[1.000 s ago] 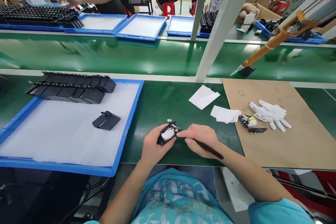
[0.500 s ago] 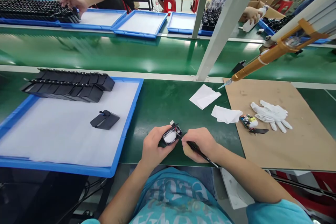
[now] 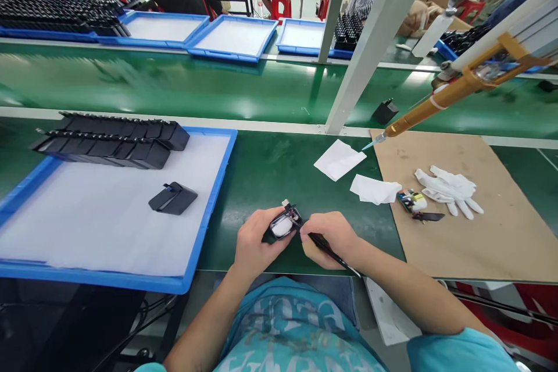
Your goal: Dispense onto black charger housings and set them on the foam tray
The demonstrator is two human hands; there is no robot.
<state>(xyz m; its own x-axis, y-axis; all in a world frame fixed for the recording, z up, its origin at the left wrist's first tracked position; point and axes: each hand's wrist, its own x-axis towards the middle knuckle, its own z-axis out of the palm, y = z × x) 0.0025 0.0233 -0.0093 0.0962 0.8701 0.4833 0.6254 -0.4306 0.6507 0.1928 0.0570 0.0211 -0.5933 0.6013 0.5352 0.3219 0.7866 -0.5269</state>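
Left hand (image 3: 254, 245) gripped black housing (image 3: 282, 226) over green bench (image 3: 270, 171); right hand (image 3: 328, 237) held black tool (image 3: 333, 254), tip at housing. Since second earlier, right hand had drawn back slightly; black block (image 3: 385, 111) had shifted leftward.

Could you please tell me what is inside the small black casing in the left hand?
Inside the black casing, a white block fills much of the opening, with parts too small to identify beside it. What lies beneath the white block is covered.
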